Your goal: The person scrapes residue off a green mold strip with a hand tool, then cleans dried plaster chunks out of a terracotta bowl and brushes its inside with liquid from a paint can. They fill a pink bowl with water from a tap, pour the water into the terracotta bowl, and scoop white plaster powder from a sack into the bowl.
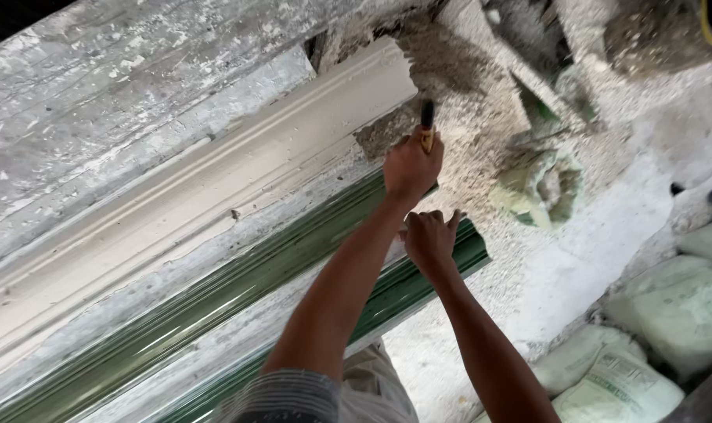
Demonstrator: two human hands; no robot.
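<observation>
- Green, glossy, ribbed mould (215, 309): a long channel-shaped form lying diagonally from the lower left of the view up to the centre, where its end is visible beside the hands.
- White plaster cornice strip (215, 168): a long moulded length with stepped grooves, lying parallel to the green mould and just above it in the view; its far end stops near the top centre.
- Left hand (410, 164): fist closed around a tool with a yellow and black handle (427, 125). The handle projects upward out of the fist; the working end of the tool is hidden by the hand, so its kind cannot be told. The hand sits at the far end of the green mould, close to the end of the cornice strip.
- Right hand (431, 239): fingers curled, resting on the end of the green mould. Whether it grips the edge or only presses on it cannot be told.
- Forearms: both reach forward from the bottom of the view, the left one crossing above the green mould.
- Work surface (97, 94): grey, rough and heavily spattered with white residue, to the upper left of the cornice strip.
- Floor area: a heap of sandy, crumbly debris (465, 102) lies beyond the hands, with an open pale green sack (544, 188) just beside it.
- Filled whitish sacks (669, 313): stacked at the lower right, well apart from the hands.
</observation>
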